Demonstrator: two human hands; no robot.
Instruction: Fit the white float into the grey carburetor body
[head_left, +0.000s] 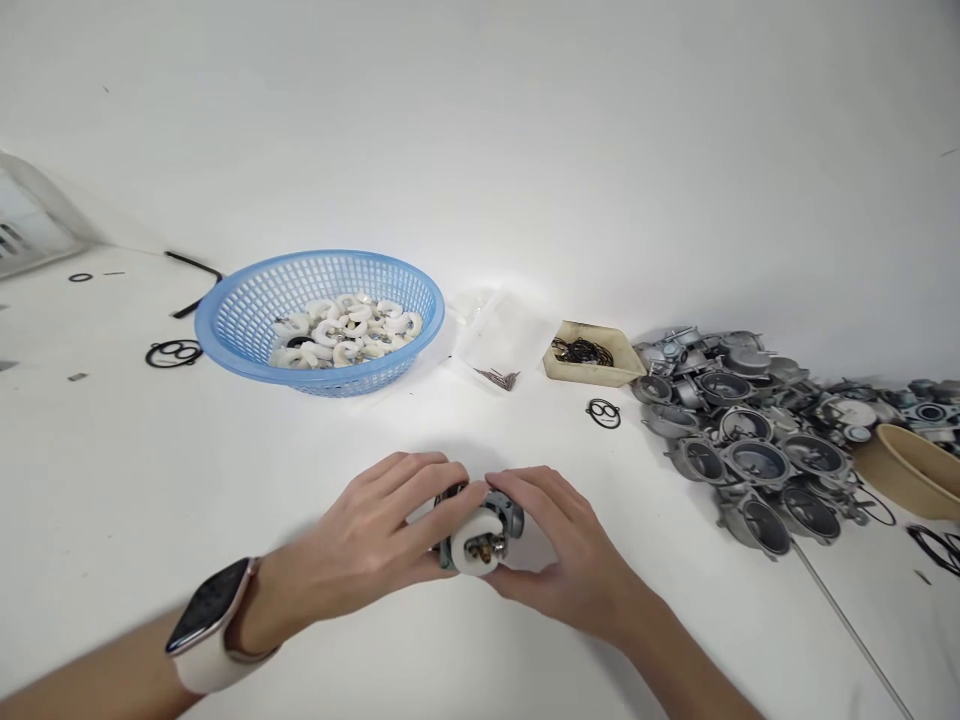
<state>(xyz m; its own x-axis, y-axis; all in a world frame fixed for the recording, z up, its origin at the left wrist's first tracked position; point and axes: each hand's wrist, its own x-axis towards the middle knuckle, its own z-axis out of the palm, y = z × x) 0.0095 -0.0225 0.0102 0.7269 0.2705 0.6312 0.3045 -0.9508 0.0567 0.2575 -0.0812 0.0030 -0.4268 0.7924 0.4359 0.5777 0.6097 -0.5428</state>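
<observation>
Both forearms reach in from the bottom edge and meet low in the middle of the white worktop (112,470). The left hand (367,545), with a smartwatch (210,625) on its wrist, lies palm down, its fingers (409,470) curled over the top and near side of a small metal carburettor body (480,530) with a white float on its facing end. The right hand (562,555) cups the same part from the other side, thumb below and fingers closed around it, so both hands grip it just above the worktop.

Most of the part is hidden under the fingers; only the white piece, a brass fitting and a bit of grey casting show.

Well beyond the hands, a blue plastic basket (247,310) holds white curved floats. To its right lie a clear bag (499,335) with thin metal pins and a small beige tray (596,372) of black rubber rings. At far right a heap of grey metal bowls (757,450) touches a tan bowl (911,470) cut off by the frame.
</observation>
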